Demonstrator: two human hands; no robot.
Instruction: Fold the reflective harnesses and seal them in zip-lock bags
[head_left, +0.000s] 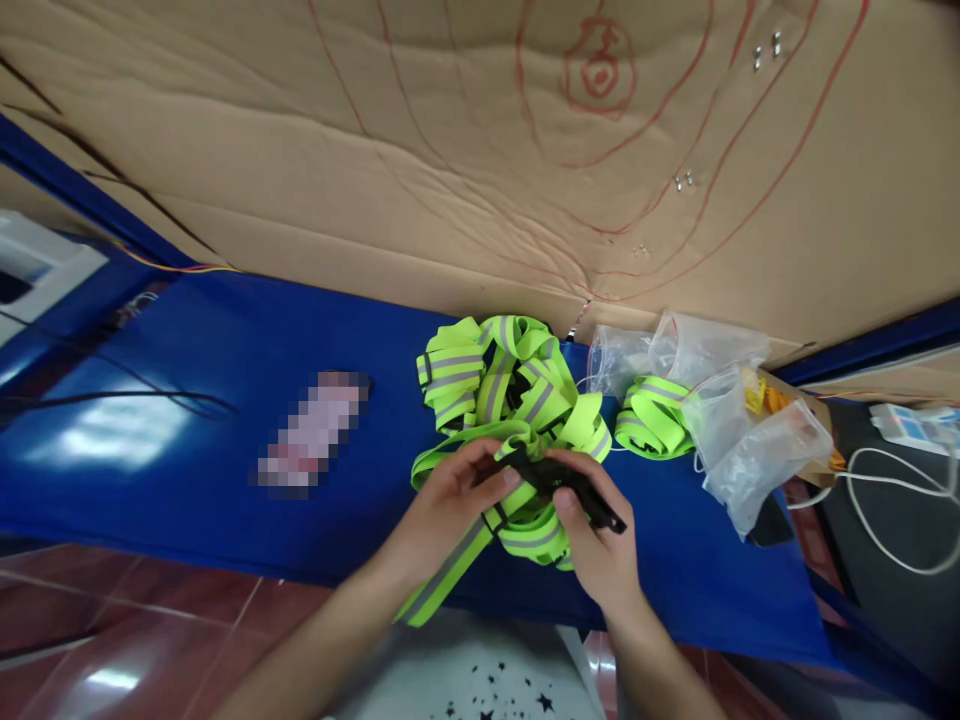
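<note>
My left hand (450, 510) is closed on a lime-yellow reflective strap (450, 572) with a grey stripe, whose loose end hangs toward the table's front edge. A small black slider sits on the strap beside my fingers. My right hand (598, 535) grips a long black plastic buckle piece (566, 482), thumb on top. The buckle spans the gap between both hands, and some webbing meets it near my left fingertips. Just behind and under my hands lies a heap of the same straps (517, 375), partly covered by them.
One more rolled strap (651, 418) lies right of the heap. Clear plastic bags (765, 450) are piled at the right, near a white cable (892, 482). A blurred-out flat item (311, 435) rests on the blue table (202, 400). Cardboard (450, 200) stands behind.
</note>
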